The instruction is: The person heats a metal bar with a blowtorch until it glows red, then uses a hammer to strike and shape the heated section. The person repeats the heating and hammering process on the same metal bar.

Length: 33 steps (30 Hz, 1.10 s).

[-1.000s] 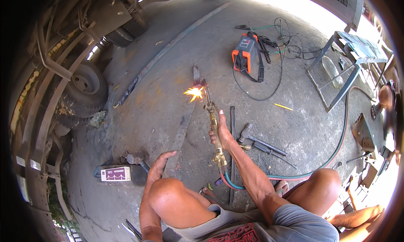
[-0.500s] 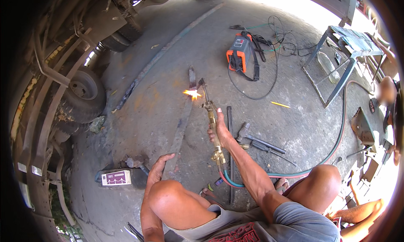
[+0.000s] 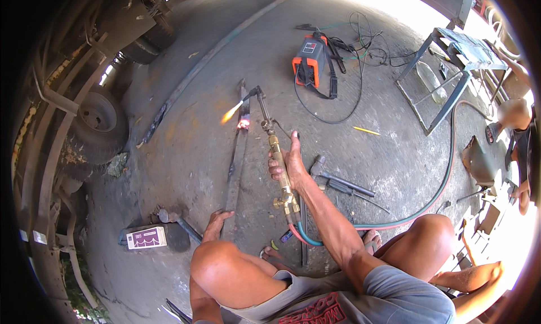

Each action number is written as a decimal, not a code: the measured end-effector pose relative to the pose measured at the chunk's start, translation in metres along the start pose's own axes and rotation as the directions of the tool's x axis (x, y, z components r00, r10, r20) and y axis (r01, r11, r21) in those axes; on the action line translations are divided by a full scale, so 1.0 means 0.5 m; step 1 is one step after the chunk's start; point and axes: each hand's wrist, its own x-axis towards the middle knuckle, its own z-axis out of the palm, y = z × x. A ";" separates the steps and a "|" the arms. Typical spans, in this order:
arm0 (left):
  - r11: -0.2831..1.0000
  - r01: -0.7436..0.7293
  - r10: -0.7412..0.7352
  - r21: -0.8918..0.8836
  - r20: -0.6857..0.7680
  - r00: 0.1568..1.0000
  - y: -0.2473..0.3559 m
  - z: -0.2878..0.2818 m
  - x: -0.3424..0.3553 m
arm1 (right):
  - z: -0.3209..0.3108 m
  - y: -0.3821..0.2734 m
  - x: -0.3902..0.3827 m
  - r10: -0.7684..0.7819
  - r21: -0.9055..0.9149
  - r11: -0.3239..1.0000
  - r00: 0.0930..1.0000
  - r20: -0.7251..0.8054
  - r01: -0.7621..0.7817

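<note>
My right hand [image 3: 287, 160] is shut on a brass cutting torch [image 3: 276, 155] with red and blue-green hoses. Its angled head lifts a yellow flame [image 3: 231, 112] just left of a long flat steel bar [image 3: 236, 166] on the floor, above a red-hot, glowing spot [image 3: 243, 124] on the bar. My left hand [image 3: 217, 220] grips the near end of that bar beside my raised knee, its fingers bent over the edge and partly hidden by the knee.
Hammers [image 3: 318, 166], a long dark bar [image 3: 303, 222], a purple-white box [image 3: 145, 238] and an orange-black machine [image 3: 310, 62] with cables lie around. A truck wheel [image 3: 96, 118] and chassis fill the left; a metal stand [image 3: 451, 59] and other people [image 3: 515, 155] are at right.
The torch head has risen away from the sparking spot; its flame now points down-left in the air, exposing the glowing patch. The whole view has shifted slightly.
</note>
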 end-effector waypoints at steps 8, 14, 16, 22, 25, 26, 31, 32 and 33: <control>0.516 -0.167 0.405 0.840 -0.068 0.912 0.062 -0.002 -0.033 | 0.010 -0.020 0.006 -0.090 -0.011 0.996 0.994 0.065 0.091; 0.946 -0.317 0.233 0.071 0.530 0.815 0.207 0.129 -0.110 | 0.027 -0.002 0.006 -0.092 0.009 0.996 0.994 0.059 0.092; 0.959 -0.282 0.208 0.025 0.610 0.764 0.223 0.174 -0.126 | 0.031 -0.006 0.004 -0.104 -0.005 0.994 0.992 0.068 0.105; 0.990 -0.114 0.135 -0.077 0.702 0.700 0.205 0.201 -0.123 | 0.042 0.004 -0.006 -0.080 0.008 0.997 0.993 0.087 0.080; 0.997 0.021 0.032 -0.069 0.684 0.729 0.196 0.192 -0.129 | 0.041 0.006 -0.007 -0.082 0.005 0.997 0.993 0.081 0.082; 0.993 -0.102 0.120 -0.066 0.670 0.733 0.185 0.192 -0.127 | 0.041 0.008 -0.008 -0.078 0.001 0.997 0.994 0.083 0.078; 0.817 -0.576 0.443 0.019 0.618 0.649 0.174 0.206 -0.139 | 0.028 -0.001 -0.016 -0.030 0.056 0.998 0.996 0.087 0.026; 0.784 -0.614 0.429 0.087 0.639 0.638 0.181 0.204 -0.142 | 0.023 -0.004 -0.019 -0.015 0.069 0.998 0.996 0.086 0.009; 0.745 -0.650 0.411 0.154 0.661 0.628 0.195 0.201 -0.140 | 0.019 -0.003 -0.021 -0.021 0.052 0.999 0.998 0.061 0.018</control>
